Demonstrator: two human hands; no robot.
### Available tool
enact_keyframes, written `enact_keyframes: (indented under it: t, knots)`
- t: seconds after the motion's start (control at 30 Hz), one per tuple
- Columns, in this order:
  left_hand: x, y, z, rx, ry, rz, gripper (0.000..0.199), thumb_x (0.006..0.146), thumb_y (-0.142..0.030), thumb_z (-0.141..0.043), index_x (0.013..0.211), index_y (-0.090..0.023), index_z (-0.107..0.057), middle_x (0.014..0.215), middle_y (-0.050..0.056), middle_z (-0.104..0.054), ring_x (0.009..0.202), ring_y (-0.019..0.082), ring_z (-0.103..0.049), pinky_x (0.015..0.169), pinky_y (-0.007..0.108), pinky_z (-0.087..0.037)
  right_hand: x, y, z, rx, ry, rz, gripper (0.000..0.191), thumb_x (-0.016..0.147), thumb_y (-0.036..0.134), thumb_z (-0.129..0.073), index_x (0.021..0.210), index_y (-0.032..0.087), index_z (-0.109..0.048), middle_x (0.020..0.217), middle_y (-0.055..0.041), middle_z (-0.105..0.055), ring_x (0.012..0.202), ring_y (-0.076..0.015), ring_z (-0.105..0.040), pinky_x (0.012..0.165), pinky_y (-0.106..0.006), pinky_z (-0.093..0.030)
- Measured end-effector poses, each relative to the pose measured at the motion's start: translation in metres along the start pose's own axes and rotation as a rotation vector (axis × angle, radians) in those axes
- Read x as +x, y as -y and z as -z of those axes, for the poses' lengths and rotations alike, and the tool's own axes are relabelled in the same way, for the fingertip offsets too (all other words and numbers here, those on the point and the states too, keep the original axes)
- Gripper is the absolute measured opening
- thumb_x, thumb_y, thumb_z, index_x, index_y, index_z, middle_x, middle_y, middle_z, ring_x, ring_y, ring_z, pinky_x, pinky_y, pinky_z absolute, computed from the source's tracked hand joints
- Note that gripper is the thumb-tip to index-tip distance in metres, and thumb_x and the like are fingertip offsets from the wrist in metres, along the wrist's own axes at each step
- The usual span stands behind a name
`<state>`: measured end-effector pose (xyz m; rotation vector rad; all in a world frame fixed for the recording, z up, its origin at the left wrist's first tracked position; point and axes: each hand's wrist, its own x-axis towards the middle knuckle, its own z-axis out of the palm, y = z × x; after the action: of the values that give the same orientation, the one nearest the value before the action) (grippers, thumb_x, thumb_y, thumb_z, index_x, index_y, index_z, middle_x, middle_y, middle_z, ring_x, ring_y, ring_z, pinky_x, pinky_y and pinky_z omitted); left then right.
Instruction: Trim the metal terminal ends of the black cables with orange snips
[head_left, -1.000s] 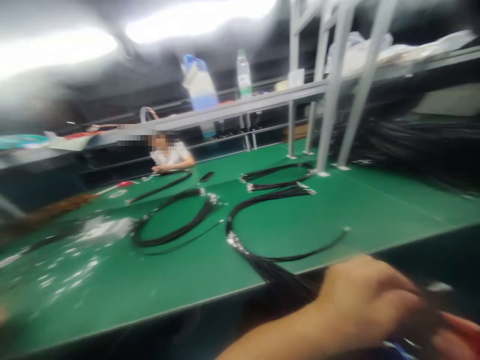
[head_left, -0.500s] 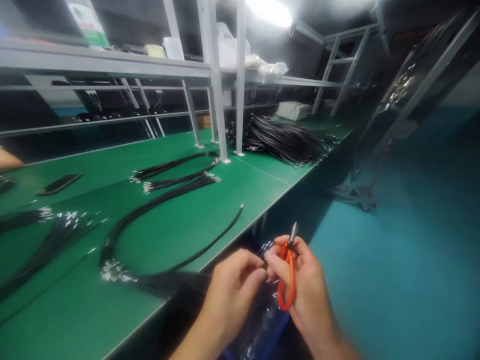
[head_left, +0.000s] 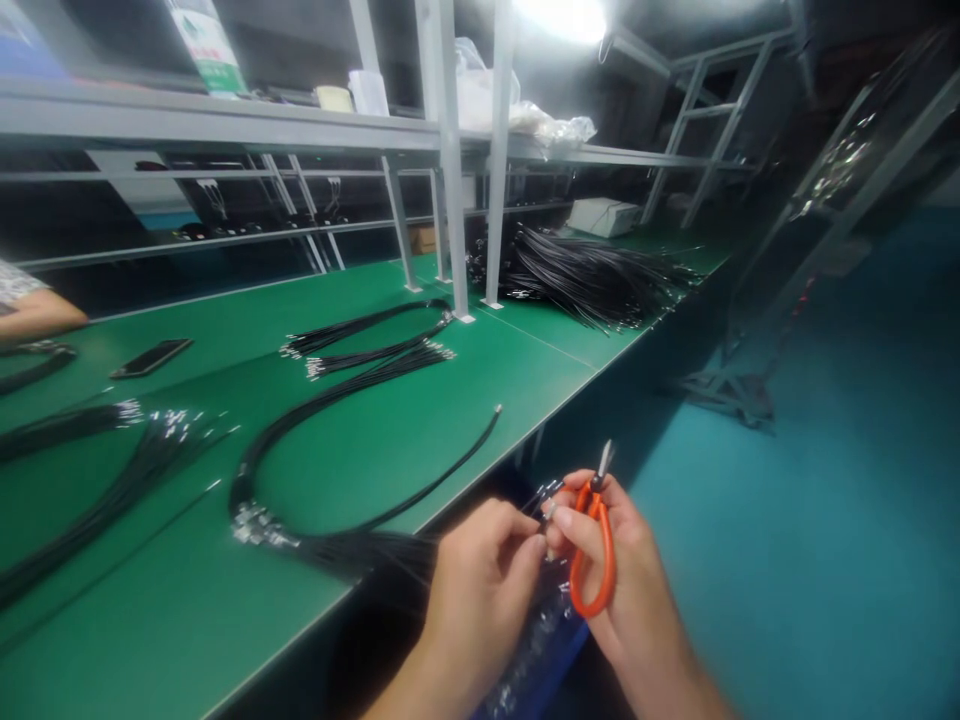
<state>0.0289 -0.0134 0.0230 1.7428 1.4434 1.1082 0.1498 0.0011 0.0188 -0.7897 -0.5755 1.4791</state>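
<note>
My right hand (head_left: 626,560) is closed around orange-handled scissors (head_left: 607,560), their short blades pointing up and away. Its thumb and forefinger also pinch a small pale tip. Close beside it, my left hand (head_left: 487,570) pinches a thin black cable, mostly hidden by the fingers; the fingertips of both hands almost meet. A black cable bundle (head_left: 352,550) with silver connectors (head_left: 259,525) runs over the bench edge and behind my left hand. Several cable ends (head_left: 550,490) show just beyond the fingers. Below the hands is a blue container (head_left: 551,670) with shiny bits, partly hidden.
The green bench (head_left: 360,440) carries more cable bundles (head_left: 105,500), a phone (head_left: 152,358) and a large cable pile (head_left: 592,275). Metal posts (head_left: 454,200) hold a shelf (head_left: 262,122). Another person's arm (head_left: 41,312) rests at the far left. A wheeled stand (head_left: 727,395) is on the right.
The view has shifted, so the bench and hands appear further right, and more of the other person's arm shows. Both hands keep the same hold.
</note>
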Motion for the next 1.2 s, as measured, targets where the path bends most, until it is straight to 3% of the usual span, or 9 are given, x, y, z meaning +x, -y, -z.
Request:
enact_keyframes:
  t: [0.13,0.3,0.47,0.57,0.67,0.83,1.1,1.2]
  knots:
    - [-0.002,0.004,-0.001,-0.102,-0.014,-0.008,0.012,0.084,-0.019,-0.055,0.075,-0.019,-0.062,0.070,0.000,-0.063,0.061,0.014,-0.057,0.058,0.023,-0.042,-0.002,-0.003,0.000,0.072,-0.004,-0.097,0.021,0.073,0.012,-0.067,0.089,0.020,-0.057,0.068,0.0034,-0.060,0.052,-0.0065,-0.050,0.052,-0.016,-0.044]
    - [0.006,-0.002,0.006,-0.306,0.039,0.056,0.008,0.081,-0.021,-0.060,0.088,-0.019,-0.059,0.079,0.000,-0.061,0.068,0.014,-0.057,0.062,0.024,-0.044,-0.007,-0.011,-0.009,0.021,-0.008,-0.036,0.028,0.069,0.015,-0.074,0.088,0.023,-0.056,0.070,0.0047,-0.059,0.059,-0.0078,-0.054,0.056,-0.015,-0.046]
    - [0.010,-0.008,0.003,-0.570,-0.013,0.221,0.014,0.074,-0.022,-0.065,0.068,-0.017,-0.055,0.061,-0.001,-0.056,0.055,0.012,-0.053,0.054,0.024,-0.042,-0.014,-0.011,-0.009,-0.108,-0.125,-0.054,0.038,0.057,0.026,-0.083,0.086,0.024,-0.059,0.071,0.0027,-0.062,0.061,-0.0117,-0.058,0.055,-0.018,-0.050]
    - [0.010,-0.004,0.001,-0.838,0.033,0.273,0.015,0.071,-0.023,-0.068,0.069,-0.013,-0.058,0.058,0.002,-0.059,0.052,0.012,-0.056,0.053,0.024,-0.043,-0.011,-0.009,0.000,-0.137,-0.100,-0.125,0.041,0.055,0.025,-0.084,0.089,0.024,-0.061,0.074,0.0000,-0.064,0.063,-0.0150,-0.059,0.058,-0.023,-0.053]
    - [0.009,-0.002,0.001,-0.956,0.048,0.273,0.016,0.069,-0.023,-0.070,0.068,-0.011,-0.061,0.057,0.002,-0.059,0.052,0.011,-0.057,0.053,0.022,-0.042,-0.007,-0.009,0.005,-0.128,-0.077,-0.132,0.038,0.056,0.024,-0.083,0.088,0.025,-0.062,0.072,0.0004,-0.062,0.060,-0.0155,-0.058,0.060,-0.026,-0.053]
    - [0.007,-0.004,0.002,-0.941,-0.027,0.225,0.014,0.075,-0.021,-0.066,0.067,-0.012,-0.059,0.073,-0.001,-0.053,0.054,0.007,-0.056,0.054,0.020,-0.044,-0.012,-0.010,-0.006,-0.060,-0.056,-0.072,0.029,0.063,0.021,-0.078,0.084,0.025,-0.060,0.074,0.0016,-0.060,0.064,-0.0134,-0.056,0.060,-0.022,-0.051]
    - [0.015,0.008,0.006,-0.915,0.064,0.210,0.014,0.080,-0.021,-0.062,0.070,-0.014,-0.055,0.072,-0.001,-0.053,0.059,0.009,-0.049,0.059,0.022,-0.043,-0.007,-0.014,-0.014,0.083,0.027,-0.038,0.020,0.074,0.012,-0.066,0.088,0.022,-0.056,0.074,0.0034,-0.060,0.059,-0.0087,-0.053,0.061,-0.018,-0.047]
    - [0.014,0.014,0.013,-0.714,-0.030,0.169,0.010,0.082,-0.019,-0.058,0.074,-0.015,-0.056,0.077,0.001,-0.054,0.063,0.010,-0.052,0.064,0.024,-0.045,-0.005,-0.013,-0.014,0.091,0.020,-0.039,0.020,0.075,0.011,-0.063,0.089,0.021,-0.055,0.075,0.0033,-0.060,0.058,-0.0087,-0.054,0.061,-0.019,-0.047]
